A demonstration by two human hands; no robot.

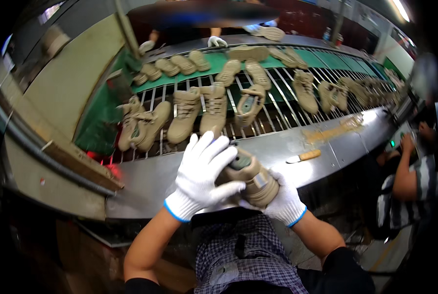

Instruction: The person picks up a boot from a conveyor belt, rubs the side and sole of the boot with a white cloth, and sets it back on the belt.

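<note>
A beige lace-up shoe (258,185) is in front of me at the near edge of the metal ledge, its heel turned toward me and its grey-green inside partly showing. My right hand (286,200), in a white knit glove with a blue cuff, grips it round the heel and right side; its fingers are partly hidden. On the shoe's left, my left hand (204,171), gloved alike, has its fingers stretched and spread, the thumb reaching over the shoe's side. Past my left fingertips stand a pair of beige shoes (183,116) on the metal rods.
A wooden-handled knife (309,155) lies on the metal ledge (322,171), near a brown smear. More shoes and several loose soles (182,63) rest on the rod conveyor. Across it show a co-worker's gloved hands (217,41). Another person in a striped top (410,191) is at right.
</note>
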